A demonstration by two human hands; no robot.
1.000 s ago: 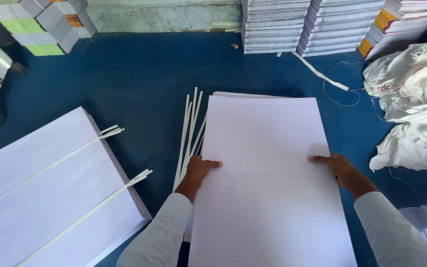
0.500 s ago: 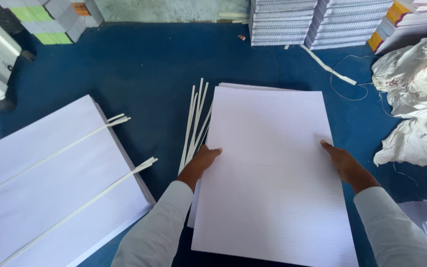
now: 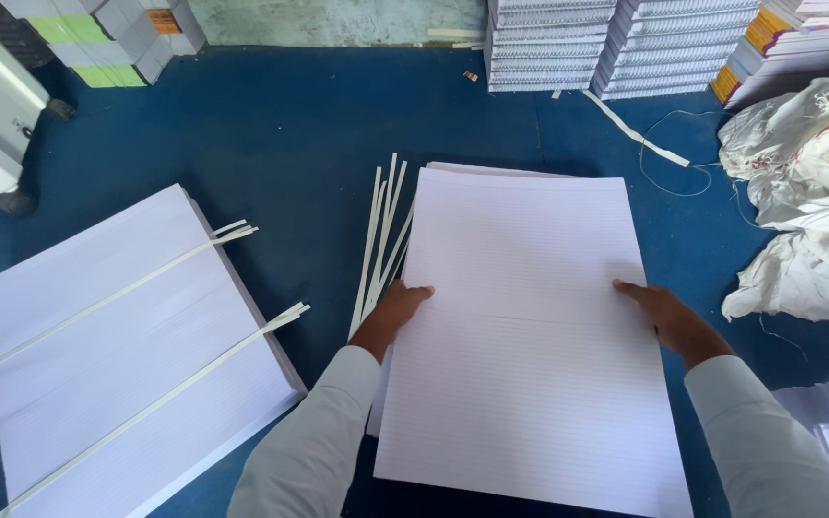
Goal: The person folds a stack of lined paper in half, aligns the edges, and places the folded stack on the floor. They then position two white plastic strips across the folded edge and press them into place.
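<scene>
Centrally, the ruled paper stack (image 3: 530, 326) lies on the blue floor (image 3: 290, 144). My left hand (image 3: 397, 309) and right hand (image 3: 669, 317) press flat, fingers extended, at its opposite edges, apparently squaring it; white strips (image 3: 381, 240) lie just left.

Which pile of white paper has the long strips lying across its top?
The paper pile on the left, away from both hands. Two white strips cross its top. The middle pile, under the left hand and right hand, has strips only beside it.
</scene>
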